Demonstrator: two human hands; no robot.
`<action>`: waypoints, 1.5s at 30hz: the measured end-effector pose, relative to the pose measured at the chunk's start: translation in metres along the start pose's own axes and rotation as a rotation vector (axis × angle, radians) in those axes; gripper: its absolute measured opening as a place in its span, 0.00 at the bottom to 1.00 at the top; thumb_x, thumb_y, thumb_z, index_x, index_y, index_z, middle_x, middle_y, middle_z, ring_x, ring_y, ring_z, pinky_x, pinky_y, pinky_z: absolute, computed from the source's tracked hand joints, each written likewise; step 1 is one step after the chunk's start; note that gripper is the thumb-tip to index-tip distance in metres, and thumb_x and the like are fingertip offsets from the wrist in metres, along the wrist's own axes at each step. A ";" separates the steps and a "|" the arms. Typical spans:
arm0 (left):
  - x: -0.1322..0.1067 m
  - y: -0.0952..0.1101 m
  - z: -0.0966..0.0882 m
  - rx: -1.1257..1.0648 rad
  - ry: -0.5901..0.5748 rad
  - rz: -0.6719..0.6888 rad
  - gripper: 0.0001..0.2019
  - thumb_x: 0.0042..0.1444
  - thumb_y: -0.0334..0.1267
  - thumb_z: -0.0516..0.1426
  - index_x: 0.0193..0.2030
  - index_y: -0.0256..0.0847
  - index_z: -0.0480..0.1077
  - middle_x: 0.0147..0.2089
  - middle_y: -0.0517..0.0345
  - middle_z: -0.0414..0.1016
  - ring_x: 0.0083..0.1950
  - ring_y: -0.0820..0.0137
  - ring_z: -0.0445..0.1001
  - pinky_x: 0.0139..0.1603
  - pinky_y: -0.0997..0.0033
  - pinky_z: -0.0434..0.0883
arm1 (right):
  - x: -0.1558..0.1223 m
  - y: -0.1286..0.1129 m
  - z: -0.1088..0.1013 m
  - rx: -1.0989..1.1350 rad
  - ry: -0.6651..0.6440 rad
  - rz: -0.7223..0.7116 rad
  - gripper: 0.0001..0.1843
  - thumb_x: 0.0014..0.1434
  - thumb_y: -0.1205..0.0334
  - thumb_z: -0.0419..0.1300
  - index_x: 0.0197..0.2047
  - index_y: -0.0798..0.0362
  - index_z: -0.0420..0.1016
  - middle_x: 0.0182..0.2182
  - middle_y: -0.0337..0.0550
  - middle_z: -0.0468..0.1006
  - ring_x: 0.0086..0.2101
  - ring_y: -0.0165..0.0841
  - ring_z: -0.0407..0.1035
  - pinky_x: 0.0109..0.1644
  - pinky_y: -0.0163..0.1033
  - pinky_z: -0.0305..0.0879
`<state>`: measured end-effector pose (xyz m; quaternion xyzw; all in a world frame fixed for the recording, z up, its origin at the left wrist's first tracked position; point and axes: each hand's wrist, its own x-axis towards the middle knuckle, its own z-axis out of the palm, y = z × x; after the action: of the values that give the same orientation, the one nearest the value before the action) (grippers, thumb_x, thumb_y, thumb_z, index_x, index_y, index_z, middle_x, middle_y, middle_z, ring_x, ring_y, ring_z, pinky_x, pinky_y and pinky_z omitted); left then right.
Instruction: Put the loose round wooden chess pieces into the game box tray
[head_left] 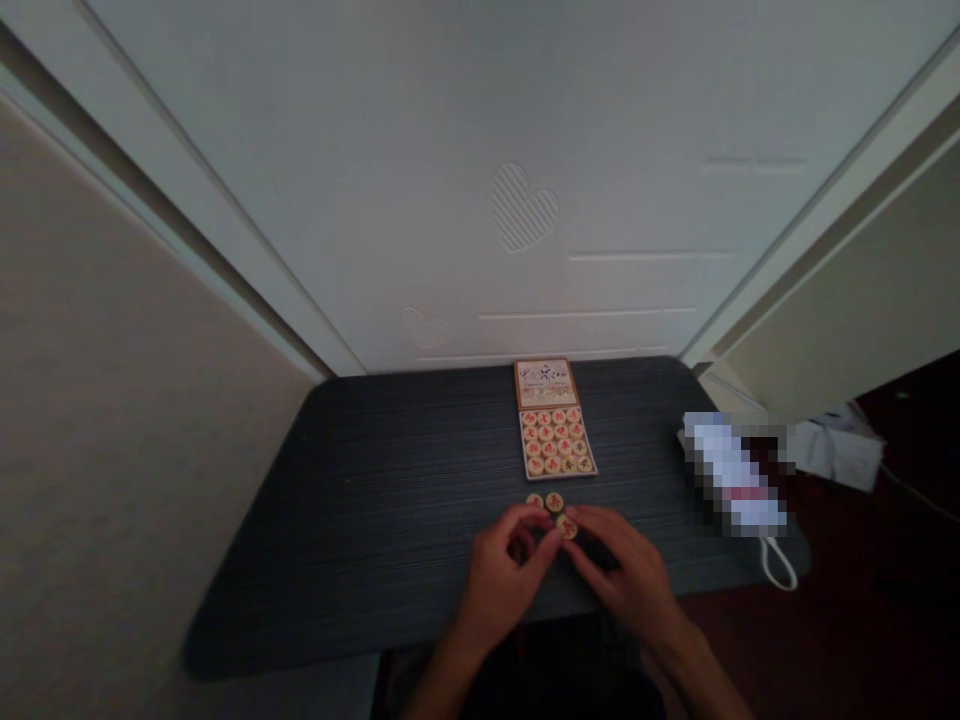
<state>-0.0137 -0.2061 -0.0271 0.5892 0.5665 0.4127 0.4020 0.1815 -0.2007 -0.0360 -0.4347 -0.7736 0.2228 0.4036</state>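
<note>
Several round wooden xiangqi pieces are gathered at my fingertips near the front of the table. My right hand (626,570) pinches a xiangqi piece (568,528) with a red character between thumb and fingers. My left hand (506,560) is curled, its thumb tip touching the same piece from the left. Just beyond the fingers are another xiangqi piece (554,502) and one more, partly covered by my left fingers. Above the hands lies an open xiangqi box (523,452), its tray filled with rows of pieces. The printed lid (546,384) is folded back toward the wall.
The dark wood-grain table (375,500) has rounded corners and meets a white panel (420,200) with raised hearts at the back. A blurred-out item (735,475) with a white strap loop (780,565) lies at the right edge. White papers (836,450) are beyond it.
</note>
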 end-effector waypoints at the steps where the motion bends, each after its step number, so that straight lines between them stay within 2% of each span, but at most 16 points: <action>1: -0.002 0.001 0.002 -0.044 -0.010 -0.026 0.10 0.62 0.46 0.62 0.45 0.44 0.77 0.39 0.57 0.83 0.32 0.70 0.78 0.32 0.73 0.73 | 0.000 -0.003 0.001 0.004 -0.008 -0.002 0.18 0.66 0.63 0.62 0.59 0.42 0.75 0.52 0.45 0.82 0.51 0.41 0.78 0.56 0.48 0.77; 5: -0.004 0.002 0.004 -0.228 -0.052 -0.095 0.12 0.62 0.48 0.61 0.42 0.41 0.77 0.36 0.55 0.83 0.35 0.67 0.80 0.35 0.73 0.76 | 0.000 -0.009 0.004 0.029 -0.025 -0.008 0.19 0.67 0.64 0.62 0.59 0.42 0.75 0.53 0.44 0.82 0.52 0.41 0.78 0.58 0.47 0.77; 8: -0.002 0.003 0.001 -0.290 -0.059 -0.100 0.12 0.63 0.47 0.61 0.43 0.40 0.78 0.36 0.55 0.84 0.35 0.67 0.81 0.35 0.72 0.77 | 0.003 -0.012 0.005 0.070 -0.031 -0.009 0.18 0.67 0.65 0.61 0.59 0.42 0.75 0.53 0.44 0.82 0.53 0.39 0.77 0.59 0.46 0.75; 11: -0.001 0.007 -0.003 -0.227 -0.058 -0.062 0.10 0.64 0.44 0.61 0.44 0.43 0.80 0.40 0.55 0.85 0.40 0.65 0.82 0.40 0.70 0.78 | 0.006 -0.016 0.005 0.128 -0.050 0.070 0.14 0.68 0.63 0.60 0.55 0.43 0.77 0.51 0.44 0.82 0.50 0.39 0.77 0.57 0.44 0.75; 16: -0.002 0.011 -0.003 -0.093 -0.049 0.021 0.10 0.65 0.42 0.59 0.47 0.46 0.81 0.45 0.56 0.86 0.43 0.63 0.83 0.45 0.66 0.78 | 0.010 -0.017 0.003 0.222 -0.068 0.263 0.11 0.67 0.57 0.62 0.52 0.46 0.79 0.42 0.44 0.83 0.40 0.37 0.78 0.46 0.41 0.77; 21: -0.001 0.005 -0.002 0.017 -0.032 0.103 0.09 0.66 0.41 0.58 0.47 0.47 0.80 0.44 0.56 0.85 0.40 0.65 0.82 0.43 0.68 0.78 | 0.012 -0.011 0.001 0.249 -0.063 0.315 0.12 0.66 0.53 0.63 0.50 0.46 0.80 0.41 0.44 0.83 0.39 0.38 0.78 0.46 0.42 0.76; 26: 0.010 -0.010 -0.016 0.178 0.049 0.216 0.08 0.67 0.37 0.58 0.48 0.47 0.78 0.45 0.56 0.83 0.42 0.66 0.81 0.47 0.66 0.77 | 0.026 0.009 -0.010 0.171 0.068 0.344 0.15 0.65 0.48 0.63 0.48 0.48 0.81 0.40 0.46 0.84 0.39 0.40 0.78 0.44 0.44 0.76; 30: 0.017 -0.023 -0.025 0.252 0.075 0.248 0.08 0.67 0.35 0.57 0.46 0.46 0.78 0.43 0.56 0.82 0.43 0.66 0.80 0.48 0.65 0.77 | 0.043 0.028 -0.015 0.069 0.152 0.388 0.19 0.64 0.44 0.63 0.45 0.50 0.82 0.38 0.47 0.85 0.36 0.40 0.78 0.39 0.43 0.75; 37: 0.016 -0.028 -0.024 0.242 0.069 0.210 0.08 0.67 0.35 0.56 0.47 0.46 0.77 0.43 0.57 0.81 0.43 0.67 0.79 0.48 0.67 0.76 | 0.061 0.045 -0.001 -0.137 0.191 0.362 0.18 0.64 0.44 0.62 0.42 0.49 0.83 0.37 0.45 0.84 0.33 0.38 0.75 0.39 0.43 0.72; 45: 0.015 -0.028 -0.025 0.221 0.046 0.191 0.08 0.69 0.36 0.55 0.47 0.46 0.76 0.42 0.56 0.80 0.43 0.66 0.79 0.49 0.66 0.76 | 0.062 0.049 0.008 -0.243 0.216 0.260 0.15 0.65 0.47 0.62 0.40 0.48 0.83 0.35 0.47 0.82 0.38 0.41 0.74 0.42 0.45 0.72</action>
<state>-0.0463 -0.1897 -0.0449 0.6716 0.5587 0.3976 0.2806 0.1807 -0.1219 -0.0484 -0.5979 -0.6843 0.1303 0.3967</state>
